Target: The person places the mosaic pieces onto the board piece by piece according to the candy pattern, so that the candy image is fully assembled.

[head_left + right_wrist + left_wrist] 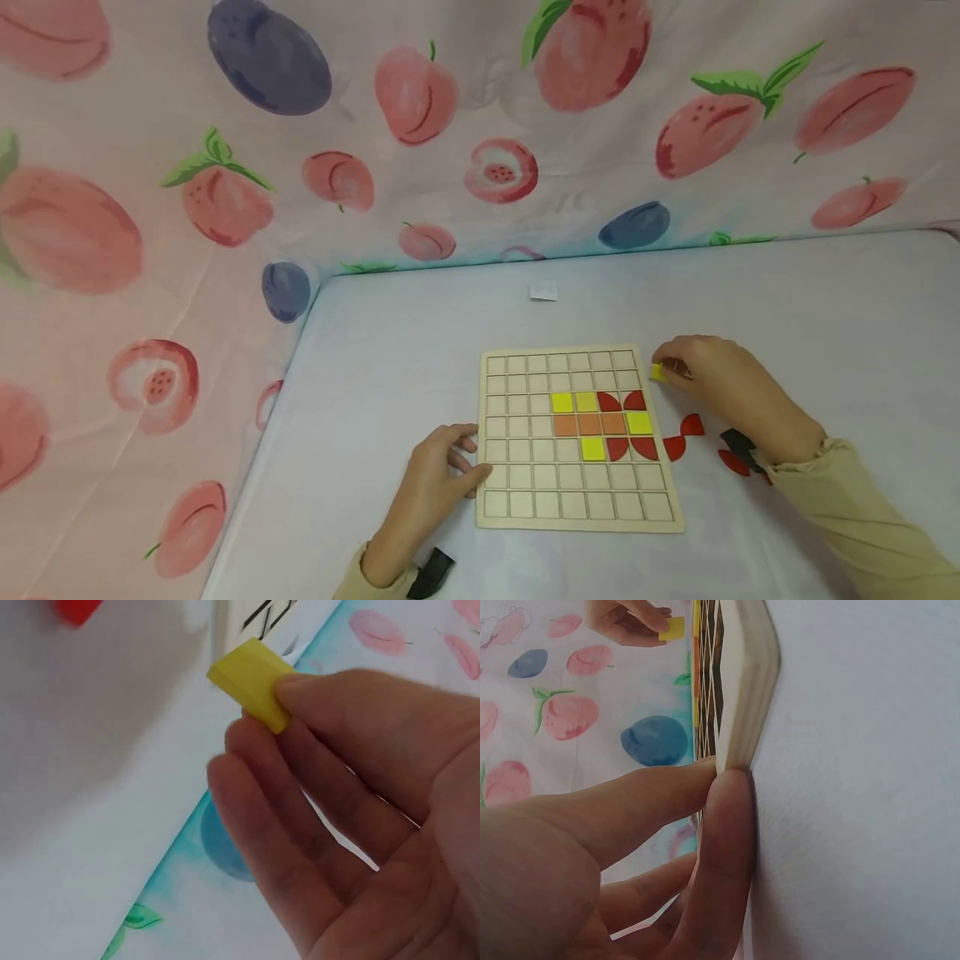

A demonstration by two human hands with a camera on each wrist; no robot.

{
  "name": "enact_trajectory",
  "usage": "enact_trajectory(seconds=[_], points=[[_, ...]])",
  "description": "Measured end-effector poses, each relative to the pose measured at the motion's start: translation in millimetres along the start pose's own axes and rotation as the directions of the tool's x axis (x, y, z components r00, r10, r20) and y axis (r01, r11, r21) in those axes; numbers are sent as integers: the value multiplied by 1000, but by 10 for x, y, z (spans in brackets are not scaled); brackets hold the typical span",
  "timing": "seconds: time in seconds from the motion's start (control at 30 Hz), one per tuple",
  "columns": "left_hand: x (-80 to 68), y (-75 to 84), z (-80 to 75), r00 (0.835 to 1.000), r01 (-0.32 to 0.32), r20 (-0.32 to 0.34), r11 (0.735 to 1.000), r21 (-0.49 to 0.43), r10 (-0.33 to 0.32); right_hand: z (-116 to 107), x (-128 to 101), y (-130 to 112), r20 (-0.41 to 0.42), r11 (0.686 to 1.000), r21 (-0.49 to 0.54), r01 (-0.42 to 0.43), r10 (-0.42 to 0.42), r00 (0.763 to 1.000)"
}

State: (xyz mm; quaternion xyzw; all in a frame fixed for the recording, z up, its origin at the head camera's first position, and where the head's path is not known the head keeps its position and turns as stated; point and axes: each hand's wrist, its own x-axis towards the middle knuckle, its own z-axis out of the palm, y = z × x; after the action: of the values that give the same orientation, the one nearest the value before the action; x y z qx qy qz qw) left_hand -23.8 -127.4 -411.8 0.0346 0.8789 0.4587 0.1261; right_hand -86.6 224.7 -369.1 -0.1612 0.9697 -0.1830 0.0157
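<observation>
A pale wooden grid board lies on the white table. Set in its cells are yellow squares, a row of orange squares and red quarter-circle pieces. My left hand grips the board's left edge, thumb on its top face and a finger against its side, as the left wrist view shows. Off the board's upper right corner, my right hand pinches a yellow square tile between thumb and fingertips. That tile is tilted and held above the table.
Loose red quarter-circle pieces lie just right of the board, with another red piece near the right wrist. A small white paper slip is behind the board. Fruit-printed fabric hangs along the back and left.
</observation>
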Motion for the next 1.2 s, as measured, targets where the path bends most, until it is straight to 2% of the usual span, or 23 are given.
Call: enact_trajectory(seconds=[0.43,0.63,0.87,1.2], points=[[-5,-13,-2,1000,-4,-8,1000,12,4,41,-23,-333,7,995,82,59,-60,998],[-4,-16,-1,1000,-6,-5,1000,18,6,80,-24,-442,-15,985,74,155,-155,988],[0,-8,-1,1000,-10,-1,1000,15,10,146,-20,-549,-11,970,89,226,-226,974],[-2,-3,5,1000,-6,-10,999,40,7,281,-36,-723,31,964,112,242,-247,969]])
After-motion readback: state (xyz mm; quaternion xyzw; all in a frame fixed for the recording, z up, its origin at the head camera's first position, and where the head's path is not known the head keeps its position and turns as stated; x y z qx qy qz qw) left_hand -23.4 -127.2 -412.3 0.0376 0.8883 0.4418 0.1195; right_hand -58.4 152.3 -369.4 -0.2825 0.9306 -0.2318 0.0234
